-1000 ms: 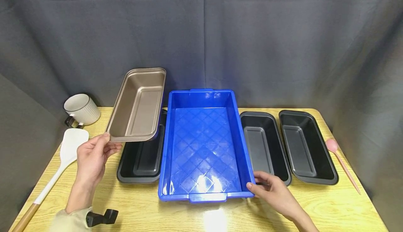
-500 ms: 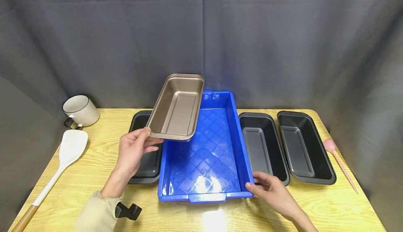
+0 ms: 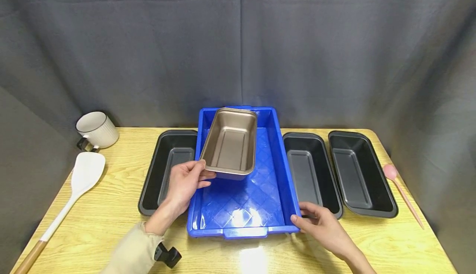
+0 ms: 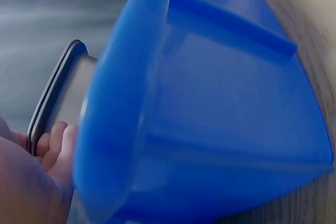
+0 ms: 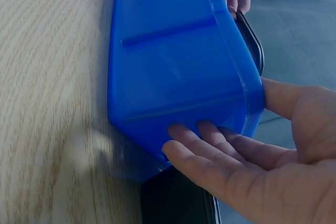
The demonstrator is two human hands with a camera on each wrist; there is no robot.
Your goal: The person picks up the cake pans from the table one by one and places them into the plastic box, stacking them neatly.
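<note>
A bronze-coloured loaf pan (image 3: 231, 141) hangs over the left part of a blue plastic tray (image 3: 243, 233). My left hand (image 3: 186, 181) pinches the pan's near left corner, thumb on top of the rim and fingers below. In the left wrist view the tray's wall covers most of the pan (image 4: 71, 95). At the tray's near right corner my right hand (image 3: 322, 229) grips the rim. Its thumb lies over the edge, and the fingers (image 5: 205, 161) are against the outer wall in the right wrist view.
Left of the tray lies a black loaf pan (image 3: 150, 183); two more, a nearer black pan (image 3: 327, 175) and a farther black pan (image 3: 383, 179), lie right. A white mug (image 3: 102, 131), a white spatula (image 3: 87, 172) and a pink spoon (image 3: 390, 171) flank them.
My left hand has carried the bronze loaf pan rightward and down, from above the left black pan to over the blue tray. My right hand has kept its place on the tray's corner.
</note>
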